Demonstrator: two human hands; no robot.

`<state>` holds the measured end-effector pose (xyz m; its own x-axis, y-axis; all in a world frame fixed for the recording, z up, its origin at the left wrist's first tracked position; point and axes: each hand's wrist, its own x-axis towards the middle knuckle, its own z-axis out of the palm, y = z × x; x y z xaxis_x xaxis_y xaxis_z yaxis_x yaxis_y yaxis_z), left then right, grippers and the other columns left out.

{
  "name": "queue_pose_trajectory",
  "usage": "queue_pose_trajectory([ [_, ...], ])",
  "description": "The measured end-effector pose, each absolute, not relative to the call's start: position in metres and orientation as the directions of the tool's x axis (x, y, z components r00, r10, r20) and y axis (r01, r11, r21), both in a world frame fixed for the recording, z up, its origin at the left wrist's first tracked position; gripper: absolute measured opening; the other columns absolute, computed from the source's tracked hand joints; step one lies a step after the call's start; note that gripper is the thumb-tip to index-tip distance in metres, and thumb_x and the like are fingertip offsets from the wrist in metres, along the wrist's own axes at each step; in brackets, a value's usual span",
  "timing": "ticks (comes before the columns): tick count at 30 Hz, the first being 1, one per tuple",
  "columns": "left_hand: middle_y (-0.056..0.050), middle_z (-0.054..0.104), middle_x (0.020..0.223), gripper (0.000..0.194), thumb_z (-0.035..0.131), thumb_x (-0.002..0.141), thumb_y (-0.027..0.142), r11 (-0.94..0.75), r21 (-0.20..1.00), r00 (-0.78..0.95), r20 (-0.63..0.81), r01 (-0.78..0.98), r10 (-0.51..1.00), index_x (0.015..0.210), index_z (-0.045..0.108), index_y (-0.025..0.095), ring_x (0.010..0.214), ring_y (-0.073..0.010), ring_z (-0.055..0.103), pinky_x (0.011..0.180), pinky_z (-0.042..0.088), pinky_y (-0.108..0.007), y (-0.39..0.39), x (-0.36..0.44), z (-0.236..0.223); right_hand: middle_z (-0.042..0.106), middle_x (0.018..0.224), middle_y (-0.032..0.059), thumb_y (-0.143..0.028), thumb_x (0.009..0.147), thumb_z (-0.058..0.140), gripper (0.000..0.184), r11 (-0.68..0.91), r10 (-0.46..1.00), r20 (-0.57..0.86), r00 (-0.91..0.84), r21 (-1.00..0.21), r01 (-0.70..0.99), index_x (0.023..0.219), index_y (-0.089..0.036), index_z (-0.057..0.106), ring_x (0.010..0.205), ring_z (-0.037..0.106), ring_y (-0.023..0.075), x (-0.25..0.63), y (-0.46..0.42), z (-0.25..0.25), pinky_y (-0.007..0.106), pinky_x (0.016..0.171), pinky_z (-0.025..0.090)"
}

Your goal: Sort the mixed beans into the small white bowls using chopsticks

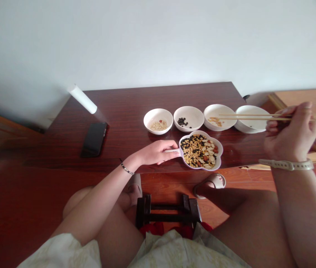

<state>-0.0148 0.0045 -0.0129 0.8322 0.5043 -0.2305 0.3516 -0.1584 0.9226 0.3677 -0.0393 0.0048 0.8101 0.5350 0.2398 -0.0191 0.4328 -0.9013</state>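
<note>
My left hand (158, 152) grips the short handle of a flower-shaped white dish (219, 149) filled with mixed beans and nuts, near the table's front edge. My right hand (292, 134) is raised at the right and closed on a pair of wooden chopsticks (244, 116). Their tips point left, above the third and fourth small bowls. Behind the dish stands a row of white bowls: one with pale beans (158, 120), one with black beans (188, 118), one with peanut pieces (218, 117) and one (251, 118) whose contents I cannot see.
A black phone (94, 139) lies on the dark wooden table (124, 111) at the left, with a white roll (82, 98) behind it. A small dark stool (167, 210) stands between my knees. A lighter wooden piece of furniture (300, 97) is at the right.
</note>
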Motion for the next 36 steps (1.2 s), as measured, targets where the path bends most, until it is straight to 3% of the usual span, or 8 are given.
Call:
queue_pose_trajectory([
  [6,-0.001,0.063,0.084,0.048,0.062,0.104,0.064,-0.155,0.921,0.828,-0.237,0.359,0.507,0.113,0.067,0.018,0.054,-0.0083,0.052,0.048,0.038,-0.021,0.005,-0.014,-0.011,0.059,0.068,0.0007,-0.048,0.099,0.074,0.043,0.289,0.751,0.245,0.614,-0.957,0.028,0.071,-0.019,0.059,0.044,0.05,0.0081,0.351,-0.044,0.002,0.021,0.034,0.025],
  [11,0.0,0.064,0.084,0.047,0.061,0.104,0.065,-0.159,0.918,0.828,-0.241,0.364,0.506,0.113,0.066,0.019,0.054,-0.0078,0.052,0.048,0.038,-0.021,0.005,-0.013,-0.011,0.058,0.065,0.0004,-0.053,0.099,0.074,0.043,0.185,0.867,0.203,0.456,-0.979,0.085,0.075,-0.019,0.064,0.047,0.052,0.0085,0.337,-0.048,-0.001,0.02,0.037,0.031],
  [18,0.0,0.065,0.085,0.047,0.061,0.105,0.064,-0.161,0.919,0.831,-0.237,0.36,0.503,0.114,0.065,0.019,0.054,-0.0077,0.053,0.048,0.039,-0.021,0.004,-0.011,-0.009,0.059,0.066,0.0017,-0.06,0.099,0.072,0.046,0.167,0.882,0.208,0.423,-0.977,0.133,0.077,-0.02,0.066,0.048,0.053,0.0107,0.335,-0.048,-0.005,0.02,0.037,0.032],
  [29,0.0,0.063,0.084,0.047,0.061,0.105,0.065,-0.156,0.926,0.838,-0.227,0.343,0.496,0.113,0.065,0.018,0.054,-0.0075,0.053,0.047,0.039,-0.02,0.005,-0.01,-0.011,0.057,0.057,0.0001,-0.055,0.108,0.062,0.045,0.137,0.891,0.219,0.398,-0.965,0.224,0.079,-0.021,0.064,0.047,0.052,0.011,0.328,-0.053,-0.004,0.019,0.041,0.037],
  [36,0.0,0.064,0.084,0.046,0.062,0.105,0.064,-0.154,0.927,0.838,-0.226,0.341,0.496,0.113,0.066,0.018,0.054,-0.0078,0.053,0.047,0.039,-0.02,0.005,-0.01,-0.011,0.058,0.069,0.0004,-0.05,0.109,0.061,0.041,0.158,0.883,0.225,0.412,-0.969,0.191,0.08,-0.021,0.062,0.051,0.054,0.0101,0.327,-0.053,-0.003,0.02,0.041,0.037],
])
